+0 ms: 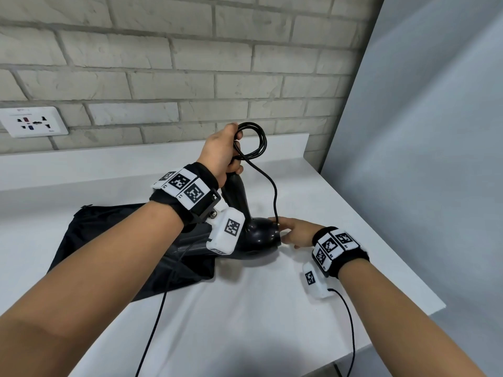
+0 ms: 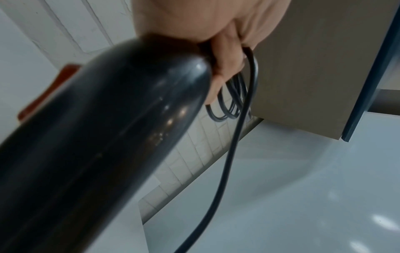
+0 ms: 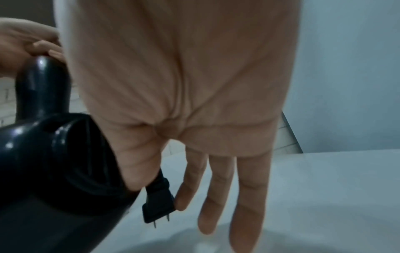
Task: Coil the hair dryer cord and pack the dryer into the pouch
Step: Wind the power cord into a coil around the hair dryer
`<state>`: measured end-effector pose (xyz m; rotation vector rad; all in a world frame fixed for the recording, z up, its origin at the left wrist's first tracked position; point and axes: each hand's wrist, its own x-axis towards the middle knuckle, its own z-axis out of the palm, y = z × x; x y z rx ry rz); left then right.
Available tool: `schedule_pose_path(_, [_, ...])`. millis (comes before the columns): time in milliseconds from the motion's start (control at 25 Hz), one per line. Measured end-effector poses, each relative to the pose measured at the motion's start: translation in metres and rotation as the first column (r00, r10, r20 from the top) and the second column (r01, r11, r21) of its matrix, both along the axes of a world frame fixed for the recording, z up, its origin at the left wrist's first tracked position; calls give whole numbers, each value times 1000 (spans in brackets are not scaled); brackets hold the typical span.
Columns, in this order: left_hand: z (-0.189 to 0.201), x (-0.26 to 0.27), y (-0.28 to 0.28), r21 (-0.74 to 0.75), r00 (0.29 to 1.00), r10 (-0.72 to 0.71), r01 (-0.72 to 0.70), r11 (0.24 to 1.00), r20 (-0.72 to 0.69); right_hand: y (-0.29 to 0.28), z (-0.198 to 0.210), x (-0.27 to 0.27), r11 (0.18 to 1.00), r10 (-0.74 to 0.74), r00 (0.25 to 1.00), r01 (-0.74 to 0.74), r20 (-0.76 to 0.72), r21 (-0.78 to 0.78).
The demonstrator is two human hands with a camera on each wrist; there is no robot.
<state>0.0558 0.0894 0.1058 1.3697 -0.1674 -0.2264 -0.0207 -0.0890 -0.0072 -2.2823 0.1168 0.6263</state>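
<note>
The left hand (image 1: 220, 152) was curled round the top of the hair dryer (image 1: 255, 235) handle, and the same fingers (image 2: 225, 56) pinned several loops of the black cord (image 1: 257, 144) against it. From that coil a single strand of cord dropped down to the right hand (image 1: 295, 231), which sat low beside the rear end of the dryer body. There the thumb and forefinger (image 3: 184, 196) pinched the black plug (image 3: 156, 203), prongs pointing down, while the other three fingers stretched out straight toward the worktop (image 1: 272, 322). The dryer stood with its handle raised and its dark, glossy body resting low, its front end over the black pouch (image 1: 109, 240). The pouch lay flat and crumpled on the white worktop, to the left of the dryer. Behind the worktop rose a pale brick wall (image 1: 163, 63) carrying a white socket plate (image 1: 34, 121) at the left.
</note>
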Motion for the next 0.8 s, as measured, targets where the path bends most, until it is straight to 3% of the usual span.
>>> schedule_pose_path(320, [-4,0,6,-46,1000,14,-15,999,-23,-16,-32,-2,984,-127,991,121,42,134])
schedule_pose_path(400, [-6,1,7,-54,999,13,-15,998,-33,-17,-34,-2,964,-200,972,173,125,200])
schedule_pose_path(480, [-4,4,7,-49,999,12,-14,999,-37,-17,-21,7,909,-364,885,271,289,317])
schedule_pose_path(560, [-3,4,5,-37,999,-4,2,999,-48,-13,2,17,815,-538,715,305,447,494])
schedule_pose_path(680, [-5,1,1,-36,998,-15,13,999,-58,1,51,23,688,-680,459,130,572,713])
schedule_pose_path(800, [-5,-2,-3,-16,998,-30,29,999,-51,23,89,23,732,-623,387,-20,680,681])
